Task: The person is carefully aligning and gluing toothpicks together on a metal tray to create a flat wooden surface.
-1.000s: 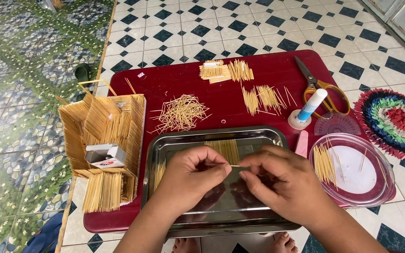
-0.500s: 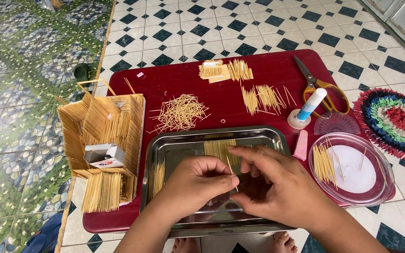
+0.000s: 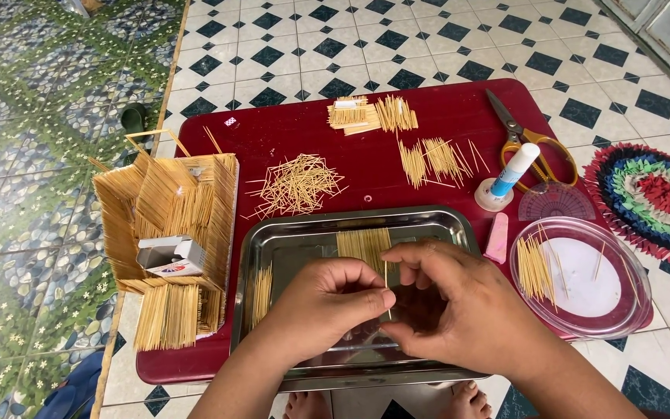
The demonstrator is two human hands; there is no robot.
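Pinching one toothpick (image 3: pixel 387 289), both hands (image 3: pixel 397 306) close together above the steel tray (image 3: pixel 273 256).

The low table (image 3: pixel 443 116) is dark red, the tray (image 3: pixel 288 240) silver, the toothpicks (image 3: pixel 296 186) pale yellow. Scissors (image 3: pixel 540 151) have yellow handles. The floor (image 3: pixel 335 39) shows black-and-white diamonds; the round mat (image 3: pixel 653 194) seems multicoloured.

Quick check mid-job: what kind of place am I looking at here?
Probably a home floor used as a craft spot: a low red table on black-and-white tiled floor, a multicoloured rag mat beside it, and bare toes showing under the steel tray.
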